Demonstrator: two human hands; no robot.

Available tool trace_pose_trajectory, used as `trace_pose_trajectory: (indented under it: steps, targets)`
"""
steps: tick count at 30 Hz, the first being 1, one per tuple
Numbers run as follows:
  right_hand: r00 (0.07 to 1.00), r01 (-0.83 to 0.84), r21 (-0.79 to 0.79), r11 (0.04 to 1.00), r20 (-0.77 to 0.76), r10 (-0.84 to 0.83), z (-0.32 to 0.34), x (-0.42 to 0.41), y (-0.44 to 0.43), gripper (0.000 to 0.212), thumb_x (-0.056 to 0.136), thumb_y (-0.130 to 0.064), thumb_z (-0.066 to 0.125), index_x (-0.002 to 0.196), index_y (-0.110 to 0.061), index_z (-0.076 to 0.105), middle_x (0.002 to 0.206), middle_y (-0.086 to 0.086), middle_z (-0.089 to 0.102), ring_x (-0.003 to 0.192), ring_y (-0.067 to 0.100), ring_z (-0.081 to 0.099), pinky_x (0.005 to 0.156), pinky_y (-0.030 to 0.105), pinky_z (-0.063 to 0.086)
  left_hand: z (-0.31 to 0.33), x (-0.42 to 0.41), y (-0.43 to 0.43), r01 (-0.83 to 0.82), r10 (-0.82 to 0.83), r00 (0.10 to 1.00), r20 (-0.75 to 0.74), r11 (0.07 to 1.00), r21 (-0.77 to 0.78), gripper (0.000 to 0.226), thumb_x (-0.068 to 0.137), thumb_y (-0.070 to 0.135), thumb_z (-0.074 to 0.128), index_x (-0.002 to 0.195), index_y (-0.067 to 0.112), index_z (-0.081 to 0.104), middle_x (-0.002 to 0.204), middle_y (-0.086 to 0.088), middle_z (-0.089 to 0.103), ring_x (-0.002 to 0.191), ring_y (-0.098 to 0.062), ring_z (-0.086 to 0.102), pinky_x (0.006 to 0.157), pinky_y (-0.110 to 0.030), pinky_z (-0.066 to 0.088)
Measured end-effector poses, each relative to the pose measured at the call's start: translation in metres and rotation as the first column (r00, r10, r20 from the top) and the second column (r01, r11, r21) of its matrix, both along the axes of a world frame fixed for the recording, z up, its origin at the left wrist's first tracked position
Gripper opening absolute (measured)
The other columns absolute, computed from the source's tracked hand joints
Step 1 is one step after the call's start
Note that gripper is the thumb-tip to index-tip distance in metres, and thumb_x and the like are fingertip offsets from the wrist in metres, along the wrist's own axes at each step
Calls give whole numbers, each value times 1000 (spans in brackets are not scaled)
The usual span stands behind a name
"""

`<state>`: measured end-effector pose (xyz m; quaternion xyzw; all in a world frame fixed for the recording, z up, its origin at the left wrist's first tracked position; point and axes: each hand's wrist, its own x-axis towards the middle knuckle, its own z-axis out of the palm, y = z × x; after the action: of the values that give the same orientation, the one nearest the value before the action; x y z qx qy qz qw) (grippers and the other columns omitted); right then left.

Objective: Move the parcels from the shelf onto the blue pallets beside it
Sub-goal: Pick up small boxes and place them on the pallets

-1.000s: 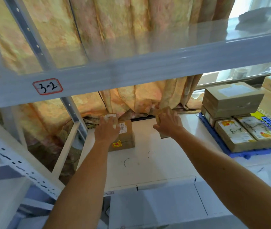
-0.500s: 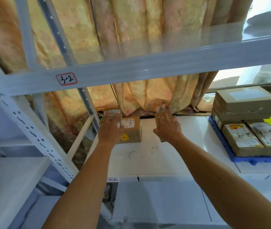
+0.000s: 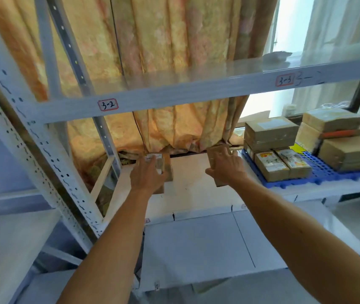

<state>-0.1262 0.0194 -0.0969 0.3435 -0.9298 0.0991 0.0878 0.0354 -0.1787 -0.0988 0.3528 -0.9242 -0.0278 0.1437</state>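
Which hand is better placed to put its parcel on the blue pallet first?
The right hand. It already grips a small parcel and is nearer the blue pallet on the right. The left hand holds its parcel farther left.

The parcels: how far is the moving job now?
Done: several parcels already sit stacked on the blue pallet. In hand: the left hand grips one cardboard parcel and the right hand another small parcel, both over the white shelf. Left: carrying these two over.
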Motion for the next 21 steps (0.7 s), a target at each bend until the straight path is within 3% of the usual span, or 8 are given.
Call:
trace_pose_trajectory:
  steps: [3,6,9,14,18,21]
  targets:
    - [999,31,-1,1000,-26,-31,9,19,37,65,86,-52,61,139,-17,45,138,15,45,122,42,45,90,44,46,8,6,29,42,-42,999,5,999,25,74,79,69,61,140,27,49,161,-12,22,132,-40,47,99,-47,48]
    - [997,64,-4,998,-32,-64,17,34,74,58,85,-51,61,130,-17,51,131,15,50,119,42,47,87,45,49,18,5,66,70,-69,997,-25,997,39,65,84,59,66,136,24,52,158,-9,25,126,-37,50,91,-41,45]
    - [995,96,26,995,-30,-95,22,47,110,56,83,-54,61,126,-18,56,130,14,53,116,41,51,86,43,49,17,1,97,170,-162,983,-87,981,95,72,78,60,66,137,20,53,156,-10,25,121,-40,51,91,-44,49]
    - [986,152,-13,988,-62,-153,34,51,159,52,79,-60,59,112,-20,63,126,12,56,106,36,57,81,39,49,27,-10,148,237,-236,969,-66,971,8,74,83,61,62,144,24,45,161,-9,19,124,-40,52,92,-41,49]
    - [981,159,-8,987,-115,-159,41,43,193,58,82,-62,56,124,-23,58,130,12,51,111,38,54,83,42,49,34,-22,183,265,-265,964,-29,964,-10,73,86,60,62,146,24,43,166,-9,8,116,-39,58,88,-39,49]
    - [978,160,-23,987,-130,-161,43,32,223,52,87,-60,54,120,-20,61,128,13,51,112,39,53,83,41,49,35,-38,208,266,-266,964,1,964,12,73,87,59,62,147,24,42,167,-12,4,122,-37,57,91,-38,50]
